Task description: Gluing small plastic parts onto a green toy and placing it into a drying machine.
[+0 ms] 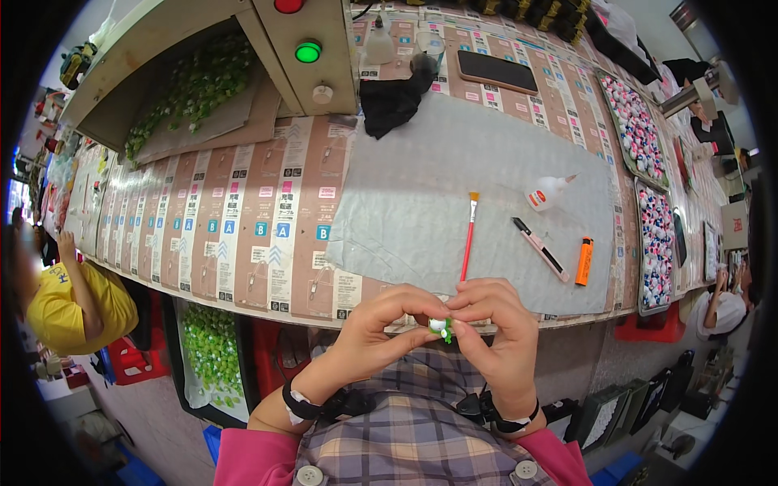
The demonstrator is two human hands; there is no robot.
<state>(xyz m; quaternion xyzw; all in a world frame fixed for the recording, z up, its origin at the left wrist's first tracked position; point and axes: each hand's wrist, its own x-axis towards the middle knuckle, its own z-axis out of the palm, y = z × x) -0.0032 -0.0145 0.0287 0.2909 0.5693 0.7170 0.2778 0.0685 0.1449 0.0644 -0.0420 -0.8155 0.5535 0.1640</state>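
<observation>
Two hands, left hand [381, 328] and right hand [494, 320], pinch one small white-and-green piece [441, 326] between their fingers, just off the table's [389, 202] near edge.

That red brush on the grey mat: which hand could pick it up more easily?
Probably the right hand. The red brush lies on the grey mat just beyond its knuckles, nearer than to the left hand. Both hands pinch the small white-and-green piece, so one must let go.
</observation>
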